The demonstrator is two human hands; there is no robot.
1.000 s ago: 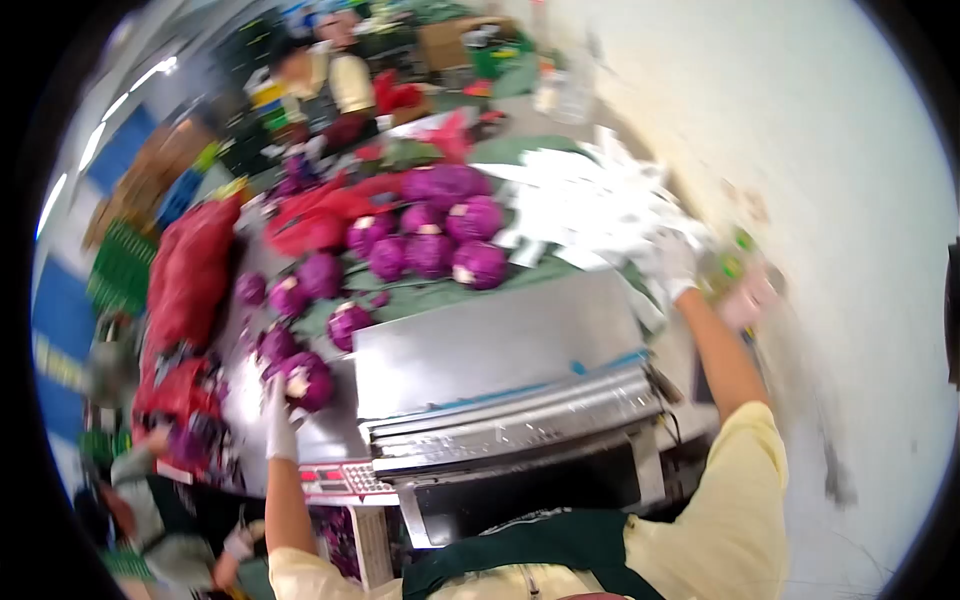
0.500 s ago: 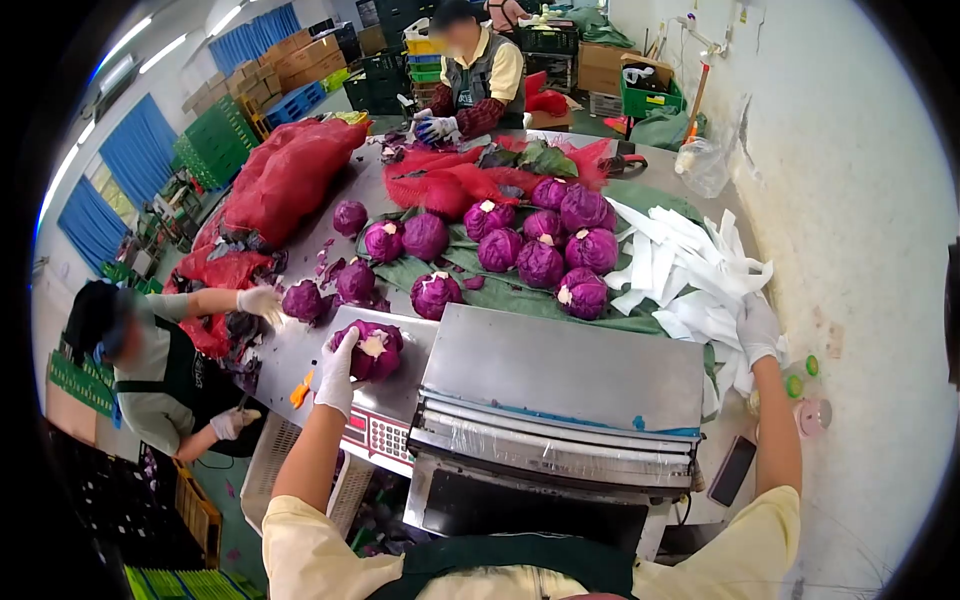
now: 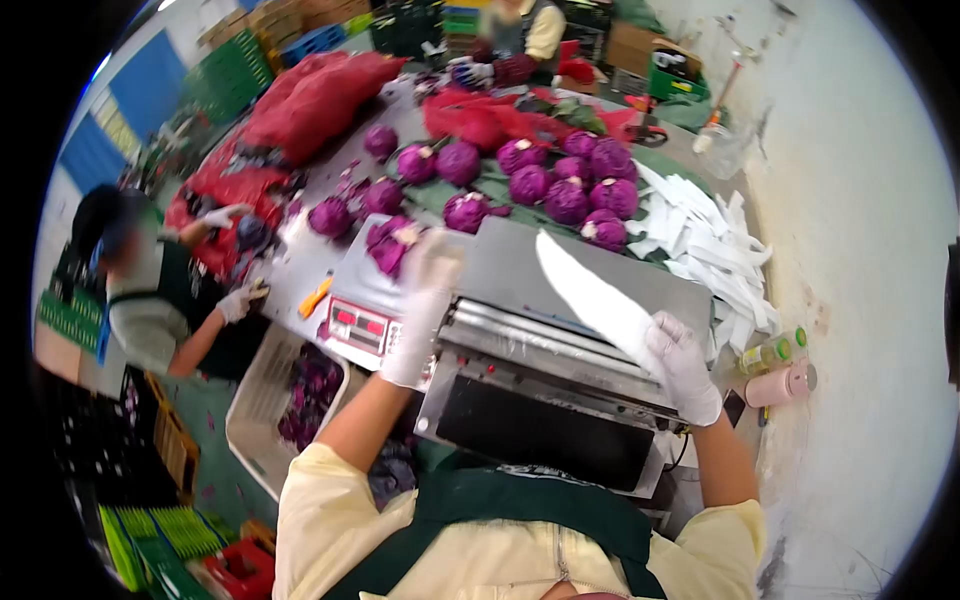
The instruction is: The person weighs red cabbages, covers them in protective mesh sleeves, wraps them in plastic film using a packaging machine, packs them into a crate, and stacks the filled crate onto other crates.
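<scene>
My right hand (image 3: 683, 365), in a white glove, is closed on one end of a white strip (image 3: 595, 300) that stretches up and left over the metal wrapping machine (image 3: 530, 260). My left hand (image 3: 430, 290), also gloved, is blurred above the machine's left edge; its fingers are smeared by motion. Just behind it, a purple cabbage (image 3: 385, 248) with loosened outer leaves rests on the scale (image 3: 362, 322). More purple cabbages (image 3: 567, 201) sit on green cloth behind the machine. A pile of white strips (image 3: 700, 250) lies at the right.
A co-worker (image 3: 150, 290) stands at the left beside red net sacks (image 3: 320, 105); another person (image 3: 520, 40) is across the table. An orange-handled tool (image 3: 315, 298) lies left of the scale. A crate (image 3: 262, 405) holds purple leaves. Bottles (image 3: 765, 355) and a pink flask (image 3: 782, 385) stand near the right wall.
My right hand has come from the strip pile toward the machine with one strip. My left hand has left the cabbage on the scale and moved right.
</scene>
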